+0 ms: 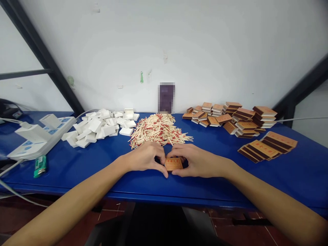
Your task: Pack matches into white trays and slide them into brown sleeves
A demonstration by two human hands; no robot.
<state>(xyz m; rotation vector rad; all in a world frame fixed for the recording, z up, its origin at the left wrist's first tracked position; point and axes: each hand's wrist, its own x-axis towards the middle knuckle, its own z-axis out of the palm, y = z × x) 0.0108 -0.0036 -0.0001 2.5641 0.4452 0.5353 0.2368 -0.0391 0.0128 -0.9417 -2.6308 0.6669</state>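
Between my two hands is a small orange-brown matchbox (174, 164) with red lettering on its top face. My left hand (148, 158) has its thumb and fingers closed at the box's left end. From the right, my right hand (196, 160) grips the same box, thumb along the near side and fingers behind. Just beyond my hands lies a heap of loose matches (157, 129) with red heads. Whether the box holds any matches is hidden.
White inner trays (96, 126) are heaped at the left, beside a white power strip (42, 138) and a green packet (40, 166). Matchboxes (244, 124) are piled at the back right, with flat sleeves (266, 147) fanned before them. A pixelated dark object (166, 98) stands at the wall.
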